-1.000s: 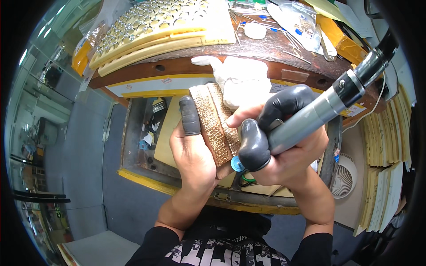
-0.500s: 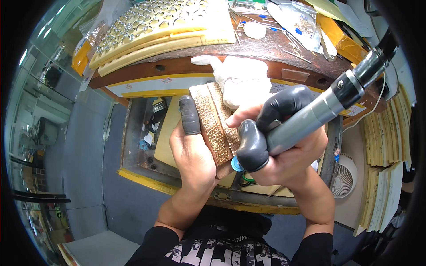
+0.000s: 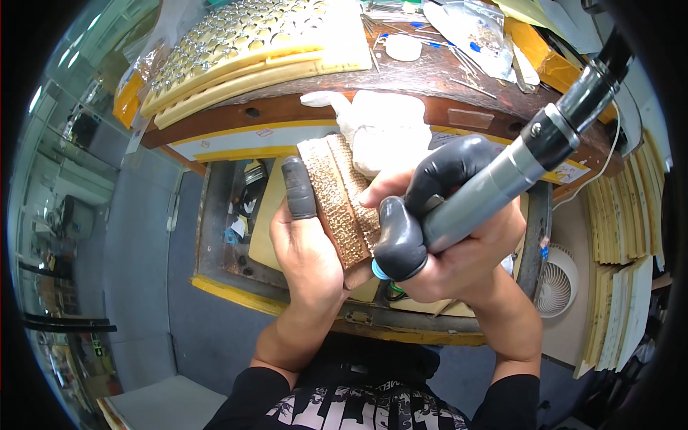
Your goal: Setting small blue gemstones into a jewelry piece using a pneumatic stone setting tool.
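Note:
My left hand is closed around a block bearing gold-coloured, rough-textured strips, side by side with a groove between them. A black finger cot covers its thumb, which lies along the block's left edge. My right hand grips a grey rotary handpiece, its black end rising to the upper right. Black cots cover this hand's thumb and a bent finger, while a bare fingertip meets the block's right side. The handpiece's working tip is hidden by the fingers. Just beyond the block is a white wrapped bundle against the bench edge.
Cream trays with many shiny round metal pieces lie on the wooden bench. Nearby are a white round lump, thin rods and a plastic bag. Below is an open drawer; a white fan and stacked boards stand right.
Both hands, the block and the handpiece appear slightly farther left, and the bench has shifted left in view too. Both grips are the same.

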The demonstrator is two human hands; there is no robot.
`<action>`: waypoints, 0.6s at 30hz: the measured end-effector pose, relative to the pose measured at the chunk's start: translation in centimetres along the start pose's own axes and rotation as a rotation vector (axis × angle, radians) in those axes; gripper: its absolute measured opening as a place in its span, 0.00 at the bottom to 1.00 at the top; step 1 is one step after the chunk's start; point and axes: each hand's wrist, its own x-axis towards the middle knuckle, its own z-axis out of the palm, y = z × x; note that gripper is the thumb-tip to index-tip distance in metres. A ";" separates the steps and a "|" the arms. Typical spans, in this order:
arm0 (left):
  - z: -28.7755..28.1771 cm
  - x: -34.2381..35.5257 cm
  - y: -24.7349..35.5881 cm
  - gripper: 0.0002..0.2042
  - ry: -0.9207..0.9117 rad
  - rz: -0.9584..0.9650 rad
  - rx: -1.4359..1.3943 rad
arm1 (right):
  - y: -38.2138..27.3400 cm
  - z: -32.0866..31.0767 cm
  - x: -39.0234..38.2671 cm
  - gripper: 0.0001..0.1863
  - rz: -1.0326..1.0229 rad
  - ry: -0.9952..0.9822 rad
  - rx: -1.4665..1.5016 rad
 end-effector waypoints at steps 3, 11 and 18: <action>-0.1 0.1 0.3 0.25 -0.097 -0.069 -0.043 | 0.4 -0.2 -0.3 0.11 -0.009 0.001 0.016; 0.3 0.1 0.2 0.25 0.000 -0.053 -0.055 | 0.3 0.0 -0.3 0.15 0.012 0.022 0.049; 0.5 0.1 0.1 0.25 0.014 -0.031 -0.099 | -0.2 0.3 0.0 0.08 0.026 0.056 0.060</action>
